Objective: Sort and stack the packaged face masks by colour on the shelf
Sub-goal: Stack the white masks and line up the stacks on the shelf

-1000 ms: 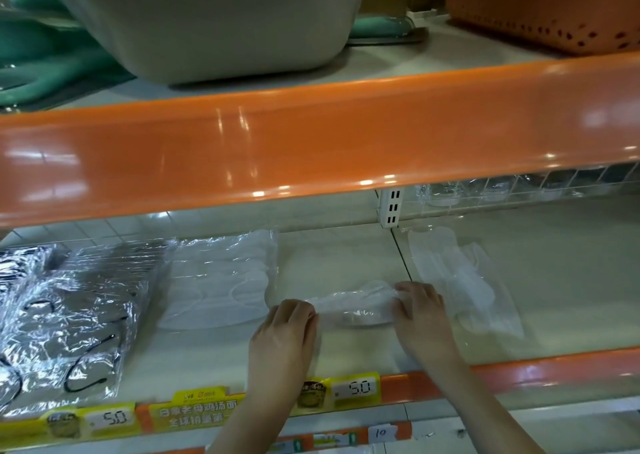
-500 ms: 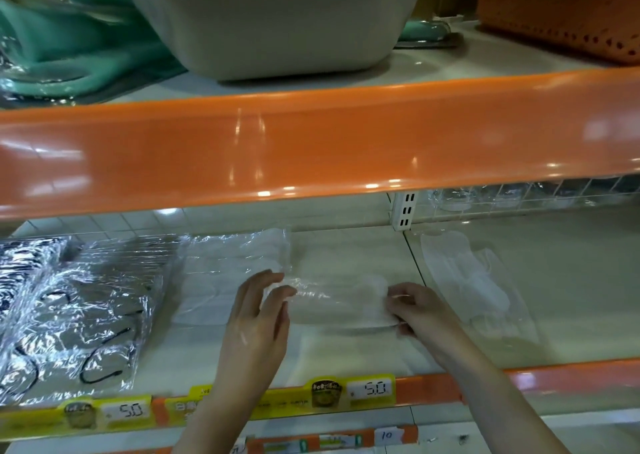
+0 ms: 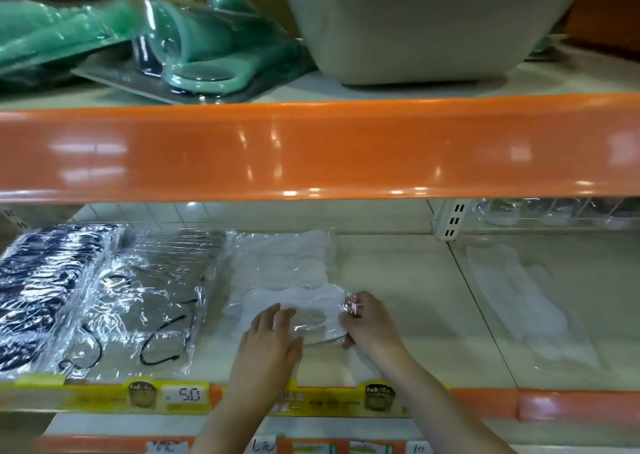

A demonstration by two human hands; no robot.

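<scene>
Head view: left hand (image 3: 268, 344) partly covers white mask packet (image 3: 311, 306).

Between the hands lies a white mask packet (image 3: 304, 306) in clear film. Left of the left hand (image 3: 268, 341): a white stack (image 3: 277, 266), grey packets (image 3: 156, 301) (black ear loops), then navy packets (image 3: 45, 280). Above, an orange shelf edge (image 3: 311, 149).

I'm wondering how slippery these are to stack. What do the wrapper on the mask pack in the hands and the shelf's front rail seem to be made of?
The white mask pack looks wrapped in thin clear plastic film: it crinkles and throws bright glints where the right hand pinches it. The orange rail looks like glossy painted metal or plastic; its smooth mirror-like highlights do not settle which.
</scene>
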